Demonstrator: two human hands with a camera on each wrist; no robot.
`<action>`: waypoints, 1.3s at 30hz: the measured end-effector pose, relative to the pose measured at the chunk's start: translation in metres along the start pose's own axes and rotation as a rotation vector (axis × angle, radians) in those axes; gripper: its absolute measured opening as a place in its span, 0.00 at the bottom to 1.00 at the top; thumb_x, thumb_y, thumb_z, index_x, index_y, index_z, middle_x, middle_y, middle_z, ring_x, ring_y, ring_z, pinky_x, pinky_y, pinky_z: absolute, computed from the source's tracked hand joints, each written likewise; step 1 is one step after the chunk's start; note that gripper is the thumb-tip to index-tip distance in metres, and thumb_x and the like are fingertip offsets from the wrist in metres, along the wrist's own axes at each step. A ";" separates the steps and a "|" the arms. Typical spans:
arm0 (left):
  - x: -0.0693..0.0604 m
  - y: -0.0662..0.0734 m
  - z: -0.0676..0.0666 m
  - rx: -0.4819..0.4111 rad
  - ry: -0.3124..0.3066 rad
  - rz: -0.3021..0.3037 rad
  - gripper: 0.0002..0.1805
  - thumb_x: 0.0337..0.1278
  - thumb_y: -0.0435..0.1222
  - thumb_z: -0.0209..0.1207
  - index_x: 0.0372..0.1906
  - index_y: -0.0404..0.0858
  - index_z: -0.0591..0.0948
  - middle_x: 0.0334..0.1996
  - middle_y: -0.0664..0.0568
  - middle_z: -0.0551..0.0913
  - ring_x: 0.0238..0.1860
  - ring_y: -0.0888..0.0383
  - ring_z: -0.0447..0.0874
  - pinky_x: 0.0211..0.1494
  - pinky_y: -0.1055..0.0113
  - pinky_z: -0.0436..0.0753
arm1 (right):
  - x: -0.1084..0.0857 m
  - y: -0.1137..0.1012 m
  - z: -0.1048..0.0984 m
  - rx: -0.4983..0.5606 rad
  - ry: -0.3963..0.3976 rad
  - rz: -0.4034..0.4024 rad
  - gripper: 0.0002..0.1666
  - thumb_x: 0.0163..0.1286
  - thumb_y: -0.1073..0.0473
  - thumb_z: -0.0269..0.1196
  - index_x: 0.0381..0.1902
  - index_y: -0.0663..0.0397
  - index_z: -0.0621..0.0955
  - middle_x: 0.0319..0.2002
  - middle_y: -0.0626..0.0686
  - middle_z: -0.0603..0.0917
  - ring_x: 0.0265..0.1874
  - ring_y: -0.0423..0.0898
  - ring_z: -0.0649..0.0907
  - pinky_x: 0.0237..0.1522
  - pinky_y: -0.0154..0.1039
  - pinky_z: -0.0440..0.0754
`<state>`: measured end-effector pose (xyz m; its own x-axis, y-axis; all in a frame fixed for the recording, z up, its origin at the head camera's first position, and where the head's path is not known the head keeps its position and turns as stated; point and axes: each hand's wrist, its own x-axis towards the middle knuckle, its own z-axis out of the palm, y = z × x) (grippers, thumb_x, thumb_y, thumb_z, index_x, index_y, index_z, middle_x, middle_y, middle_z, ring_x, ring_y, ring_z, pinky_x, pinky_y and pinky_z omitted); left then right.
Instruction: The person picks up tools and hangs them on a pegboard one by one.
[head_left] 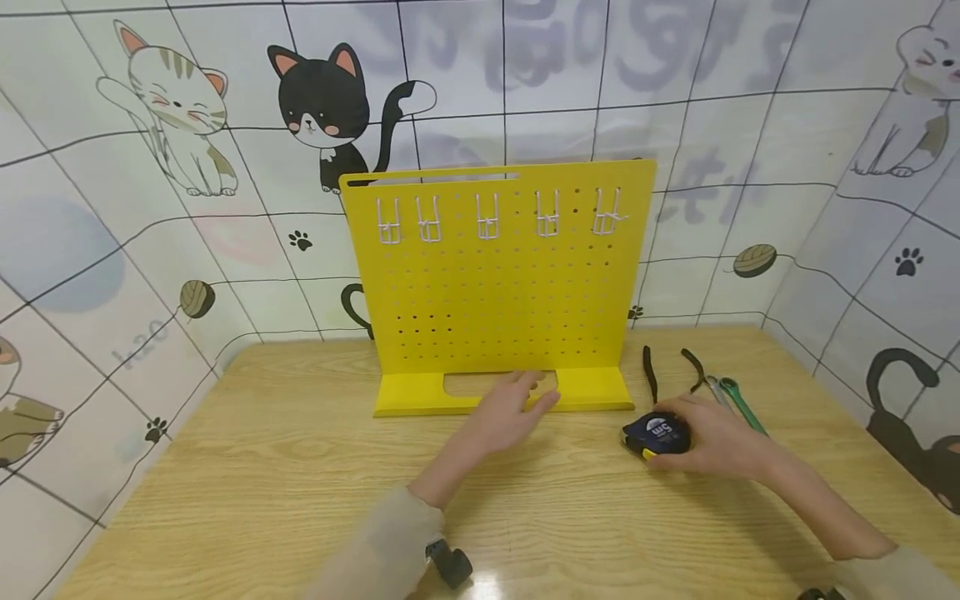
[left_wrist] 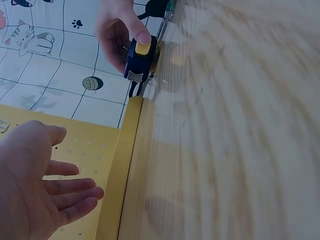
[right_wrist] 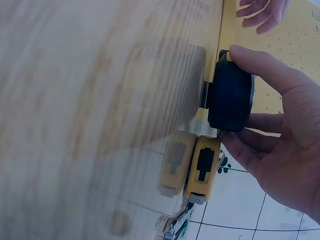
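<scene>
The right hand (head_left: 716, 437) is grasping a dark blue 5 m tape measure (head_left: 657, 435) right of a yellow pegboard (head_left: 498, 287), possibly touching the wooden tabletop (head_left: 285, 467). The left hand (head_left: 512, 417) is holding nothing, fingers loosely extended. The rigid case is probably feeling compact, fairly weighty; its edges are offering the surest hold.

A hand could sweep over the worktop (head_left: 225, 467) at the lower left of the frame, or pass between the left hand (head_left: 510, 412) and the right hand (head_left: 716, 437) at lower centre. The yellow pegboard (head_left: 495, 292) bars the middle. Right of it, I see the gripped tape measure (head_left: 656, 434) blocking the way, black handles (head_left: 650, 375) and a green wrench (head_left: 743, 407) crowding behind.
</scene>
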<state>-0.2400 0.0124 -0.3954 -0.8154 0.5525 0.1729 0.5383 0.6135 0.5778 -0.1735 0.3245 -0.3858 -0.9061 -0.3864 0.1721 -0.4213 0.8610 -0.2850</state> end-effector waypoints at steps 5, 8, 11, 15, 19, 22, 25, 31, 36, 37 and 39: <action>0.008 0.007 0.009 -0.072 -0.004 0.031 0.31 0.79 0.52 0.47 0.70 0.33 0.70 0.60 0.40 0.79 0.56 0.48 0.82 0.54 0.60 0.83 | 0.000 0.000 -0.001 0.015 0.004 -0.046 0.45 0.48 0.36 0.79 0.53 0.64 0.82 0.47 0.57 0.85 0.42 0.49 0.83 0.39 0.43 0.83; 0.014 0.012 0.015 -0.099 -0.005 0.033 0.29 0.78 0.50 0.50 0.68 0.33 0.72 0.58 0.42 0.81 0.53 0.51 0.83 0.52 0.64 0.83 | 0.000 -0.001 -0.002 0.034 -0.002 -0.062 0.44 0.48 0.38 0.80 0.53 0.64 0.82 0.47 0.56 0.85 0.41 0.48 0.82 0.38 0.41 0.83; 0.019 0.018 0.021 -0.120 -0.011 0.029 0.27 0.77 0.49 0.52 0.67 0.33 0.74 0.56 0.43 0.81 0.50 0.55 0.83 0.49 0.67 0.83 | 0.000 -0.003 -0.003 0.057 -0.018 -0.065 0.44 0.48 0.39 0.80 0.54 0.65 0.81 0.47 0.56 0.85 0.42 0.47 0.82 0.39 0.39 0.83; 0.025 0.027 0.028 -0.160 -0.022 0.045 0.24 0.76 0.45 0.54 0.65 0.32 0.75 0.52 0.44 0.83 0.47 0.57 0.82 0.47 0.70 0.82 | -0.001 -0.005 -0.005 0.067 -0.033 -0.063 0.46 0.47 0.39 0.80 0.55 0.64 0.81 0.49 0.56 0.85 0.43 0.48 0.82 0.40 0.39 0.82; 0.031 0.033 0.037 -0.219 -0.036 0.054 0.22 0.75 0.43 0.56 0.63 0.32 0.77 0.48 0.48 0.84 0.44 0.61 0.81 0.46 0.72 0.81 | -0.002 -0.006 -0.005 0.069 -0.037 -0.070 0.46 0.46 0.39 0.81 0.55 0.63 0.81 0.49 0.55 0.85 0.42 0.47 0.82 0.39 0.38 0.83; 0.035 0.037 0.044 -0.261 -0.049 0.042 0.22 0.74 0.42 0.56 0.62 0.32 0.77 0.45 0.51 0.85 0.42 0.63 0.81 0.45 0.73 0.81 | -0.002 -0.006 -0.005 0.081 -0.042 -0.081 0.47 0.45 0.39 0.81 0.55 0.63 0.80 0.49 0.55 0.85 0.42 0.45 0.82 0.39 0.37 0.83; 0.039 0.040 0.051 -0.278 -0.062 0.028 0.21 0.73 0.42 0.57 0.60 0.32 0.79 0.44 0.51 0.85 0.41 0.63 0.82 0.45 0.73 0.81 | -0.003 -0.005 -0.005 0.098 -0.041 -0.100 0.47 0.45 0.39 0.82 0.55 0.63 0.80 0.49 0.53 0.85 0.41 0.43 0.81 0.39 0.37 0.82; 0.048 0.048 0.066 -0.343 -0.094 -0.008 0.18 0.72 0.42 0.57 0.56 0.32 0.82 0.42 0.52 0.87 0.40 0.66 0.82 0.45 0.75 0.80 | -0.008 -0.003 -0.006 0.148 -0.039 -0.135 0.47 0.45 0.40 0.82 0.56 0.62 0.80 0.50 0.52 0.84 0.42 0.42 0.81 0.41 0.36 0.82; 0.052 0.053 0.075 -0.434 -0.089 -0.026 0.14 0.72 0.38 0.58 0.50 0.32 0.85 0.36 0.52 0.88 0.34 0.66 0.83 0.41 0.76 0.80 | -0.011 -0.001 -0.005 0.193 -0.032 -0.190 0.47 0.46 0.40 0.82 0.58 0.60 0.79 0.52 0.52 0.84 0.47 0.44 0.82 0.46 0.38 0.83; 0.052 0.054 0.076 -0.456 -0.087 -0.032 0.14 0.72 0.37 0.58 0.49 0.31 0.86 0.35 0.51 0.88 0.33 0.64 0.84 0.40 0.76 0.81 | -0.012 -0.001 -0.005 0.206 -0.032 -0.195 0.47 0.46 0.40 0.81 0.58 0.60 0.79 0.53 0.52 0.84 0.48 0.44 0.82 0.46 0.38 0.84; 0.052 0.056 0.078 -0.505 -0.080 -0.054 0.13 0.72 0.36 0.57 0.47 0.31 0.87 0.34 0.50 0.88 0.33 0.63 0.85 0.38 0.76 0.81 | -0.013 0.000 -0.004 0.239 -0.044 -0.195 0.47 0.47 0.40 0.81 0.59 0.59 0.79 0.54 0.52 0.84 0.50 0.44 0.82 0.48 0.38 0.84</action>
<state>-0.2361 0.1192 -0.4163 -0.8095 0.5813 0.0818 0.3094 0.3040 0.9011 -0.1616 0.3312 -0.3840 -0.8058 -0.5553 0.2058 -0.5798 0.6690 -0.4651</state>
